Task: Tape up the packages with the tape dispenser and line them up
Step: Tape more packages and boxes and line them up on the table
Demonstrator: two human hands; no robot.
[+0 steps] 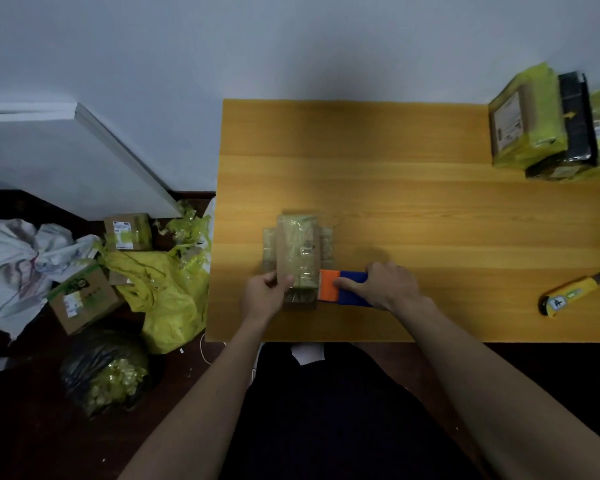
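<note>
A small cardboard package wrapped in clear and greenish tape lies near the front left of the wooden table. My left hand grips its near left corner. My right hand holds the blue and orange tape dispenser, whose orange end is pressed against the package's right side. Three taped packages, two yellow-green and one black, stand in a row at the table's back right corner.
A yellow utility knife lies at the table's right. On the floor to the left are cardboard boxes, a yellow bag, a black bag of tape scraps and a white bag.
</note>
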